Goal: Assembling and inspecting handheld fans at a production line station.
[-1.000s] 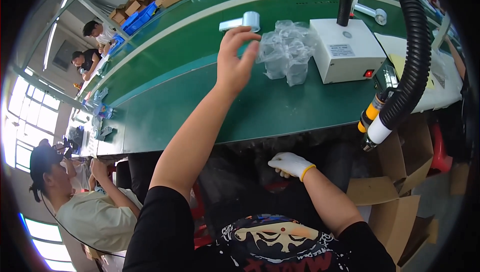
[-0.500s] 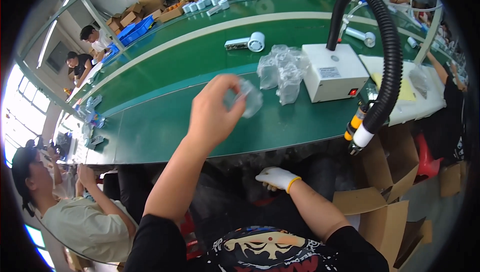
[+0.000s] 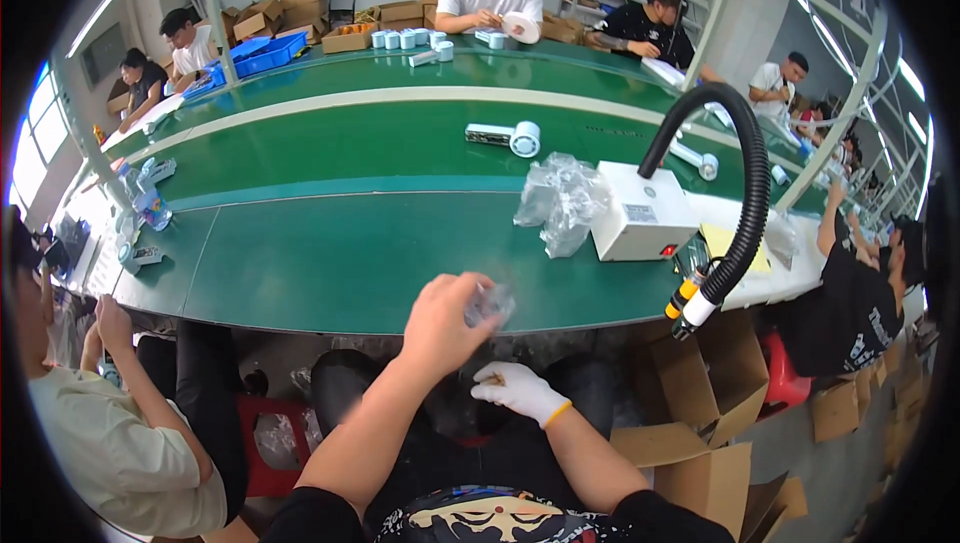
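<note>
Over the near edge of the green workbench (image 3: pixel 300 253), my bare left hand (image 3: pixel 450 323) is closed on a small crumpled clear plastic bag (image 3: pixel 497 305). The bag sticks out past the thumb and fingertips. Just below the bench edge, above my lap, is my right hand (image 3: pixel 520 393) in a white glove with a yellow cuff. Its fingers reach loosely toward my left hand, and nothing shows in them. A pile of clear plastic bags (image 3: pixel 565 205) lies farther back, against the white box-shaped machine (image 3: pixel 640 208) with a red switch.
A black corrugated hose (image 3: pixel 755 203) arches from the machine over the bench's right side. A light-blue handheld fan (image 3: pixel 510 137) lies on the belt beyond. Open cardboard boxes (image 3: pixel 700 483) stand at my lower right. A co-worker in a pale shirt (image 3: pixel 130 453) sits close on my left.
My left hand has drawn back from mid-bench to its near edge, still with the plastic bag. My gloved right hand has come nearer to it. The view has tilted up.
</note>
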A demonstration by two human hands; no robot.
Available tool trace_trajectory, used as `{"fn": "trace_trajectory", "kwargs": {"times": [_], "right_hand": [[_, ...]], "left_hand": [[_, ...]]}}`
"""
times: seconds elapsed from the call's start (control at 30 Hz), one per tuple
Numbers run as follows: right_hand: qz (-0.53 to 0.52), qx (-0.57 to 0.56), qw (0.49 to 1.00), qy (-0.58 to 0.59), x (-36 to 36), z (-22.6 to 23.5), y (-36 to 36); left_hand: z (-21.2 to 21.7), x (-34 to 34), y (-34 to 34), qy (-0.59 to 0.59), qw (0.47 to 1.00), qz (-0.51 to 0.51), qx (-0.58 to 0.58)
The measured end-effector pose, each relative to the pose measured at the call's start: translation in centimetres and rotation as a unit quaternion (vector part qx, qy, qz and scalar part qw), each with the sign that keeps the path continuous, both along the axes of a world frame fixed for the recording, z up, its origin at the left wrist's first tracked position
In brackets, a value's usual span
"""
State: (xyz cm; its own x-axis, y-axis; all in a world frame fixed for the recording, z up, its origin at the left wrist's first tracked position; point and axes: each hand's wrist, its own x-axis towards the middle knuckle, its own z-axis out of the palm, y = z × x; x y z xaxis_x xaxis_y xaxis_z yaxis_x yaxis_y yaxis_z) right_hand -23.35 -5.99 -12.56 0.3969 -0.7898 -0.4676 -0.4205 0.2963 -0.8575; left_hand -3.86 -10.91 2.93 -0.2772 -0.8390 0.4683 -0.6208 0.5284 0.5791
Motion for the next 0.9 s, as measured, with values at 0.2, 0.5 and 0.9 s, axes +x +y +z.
{"fn": "trace_trajectory", "kwargs": {"times": [0.2, 0.5, 0.9], "right_hand": [[-0.221, -0.360, 0.889, -0.174, -0.5, 10.1, 6.9], [-0.066, -0.396, 0.880, -0.253, -0.5, 14.6, 7.2], [-0.269, -0.128, 0.558, -0.774, -11.1, 12.2, 5.4]], "left_hand": [[0.1, -0.3, 7.6, 0.039, 0.977, -0.200, 0.059], [-19.9, -1.5, 3.8, -0.178, 0.929, -0.119, 0.302], [-23.0, 0.5, 3.2, -0.210, 0.903, -0.010, 0.374]]}}
